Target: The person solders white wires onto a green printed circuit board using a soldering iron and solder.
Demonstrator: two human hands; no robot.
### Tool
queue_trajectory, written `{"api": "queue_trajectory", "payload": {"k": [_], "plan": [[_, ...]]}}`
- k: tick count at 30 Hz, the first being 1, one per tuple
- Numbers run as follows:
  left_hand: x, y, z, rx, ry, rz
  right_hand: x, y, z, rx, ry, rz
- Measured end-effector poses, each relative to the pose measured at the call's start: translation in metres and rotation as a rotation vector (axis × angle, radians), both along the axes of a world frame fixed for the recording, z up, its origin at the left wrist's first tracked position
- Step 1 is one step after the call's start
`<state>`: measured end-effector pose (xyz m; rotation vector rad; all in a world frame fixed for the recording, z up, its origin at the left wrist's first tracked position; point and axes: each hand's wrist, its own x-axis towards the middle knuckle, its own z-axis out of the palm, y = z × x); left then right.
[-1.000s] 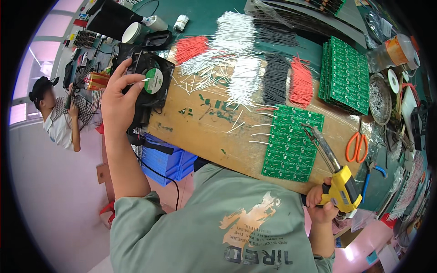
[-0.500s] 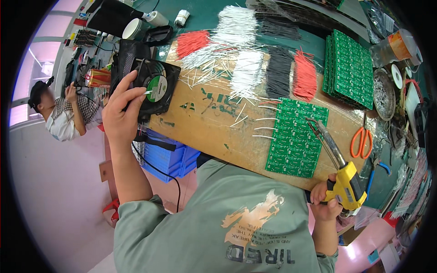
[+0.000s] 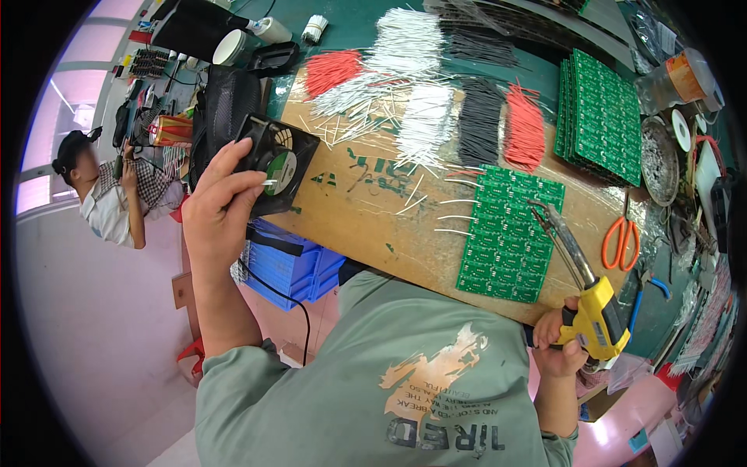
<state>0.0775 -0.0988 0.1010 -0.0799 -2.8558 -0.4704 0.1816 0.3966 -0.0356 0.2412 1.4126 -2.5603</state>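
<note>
My left hand [image 3: 220, 191] is closed at the left side of a black square cooling fan [image 3: 294, 173] with a green round label. Its fingers lie against the fan's frame, and a short white wire [image 3: 270, 182] pokes out at the fingertips. How far the fingers reach round the frame is hidden. In my right hand [image 3: 558, 342] is a yellow and black soldering gun [image 3: 603, 319], gripped by its handle. The gun's metal tip reaches over the right part of a green circuit board panel [image 3: 506, 249]. Several white wires [image 3: 457, 202] and a red one stick out from the panel's left edge.
Behind the panel lie bundles of white [image 3: 424, 124], black [image 3: 480, 124] and red wires [image 3: 523, 128]. A stack of green panels [image 3: 599, 117] stands at the back right. Orange-handled scissors [image 3: 621, 243] and blue-handled pliers [image 3: 640, 300] lie right of the gun. Another person [image 3: 109, 183] sits far left.
My left hand and the fan have shifted together toward me and slightly right, and the fan has turned a little. The right hand and soldering gun have hardly moved.
</note>
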Motion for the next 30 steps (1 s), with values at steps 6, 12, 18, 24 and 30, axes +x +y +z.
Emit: {"api": "queue_trajectory", "payload": {"k": [6, 12, 18, 24, 30], "plan": [[-0.011, -0.003, -0.008, 0.148, 0.001, 0.061, 0.001, 0.0, -0.001, -0.002, 0.009, -0.006], [-0.018, 0.003, -0.005, -0.09, 0.151, -0.072, 0.0, -0.002, 0.002, -0.015, 0.021, 0.011], [-0.01, 0.049, -0.005, -0.006, 0.33, -0.31, -0.002, -0.003, 0.01, -0.001, -0.033, 0.046], [-0.004, 0.131, -0.076, 0.293, 0.05, -0.636, 0.008, -0.005, 0.017, 0.048, -0.101, 0.062], [0.007, 0.157, -0.115, 0.404, 0.02, -0.683, 0.035, -0.005, 0.015, 0.062, -0.091, 0.157]]}}
